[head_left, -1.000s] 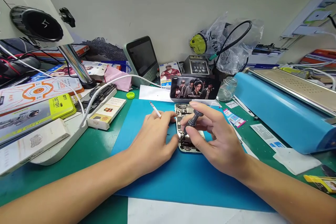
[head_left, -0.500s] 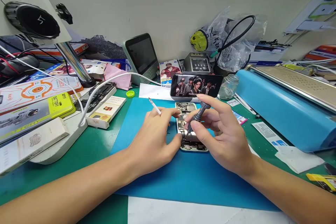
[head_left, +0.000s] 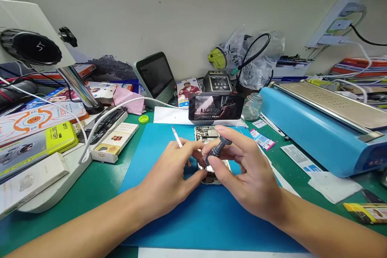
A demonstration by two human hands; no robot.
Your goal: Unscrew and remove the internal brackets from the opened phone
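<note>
An opened phone [head_left: 208,135] with its insides showing lies on the blue mat [head_left: 193,217]. My right hand [head_left: 244,173] is closed round a small dark screwdriver [head_left: 218,149], whose tip points down into the phone. My left hand [head_left: 172,173] rests at the phone's left edge and pinches it, with a cigarette [head_left: 177,138] held between its fingers. Both hands hide the phone's lower half.
A second phone [head_left: 215,107] playing video stands just behind. A blue machine [head_left: 320,137] fills the right side. Boxes [head_left: 115,142], a white cable [head_left: 99,117] and a microscope stand [head_left: 75,84] crowd the left. A glass jar [head_left: 252,106] and labels [head_left: 262,139] lie nearby.
The camera has tilted up and the view shifted. My right hand has drawn the screwdriver slightly lower and leftward over the phone. The video on the standing phone shows a different scene.
</note>
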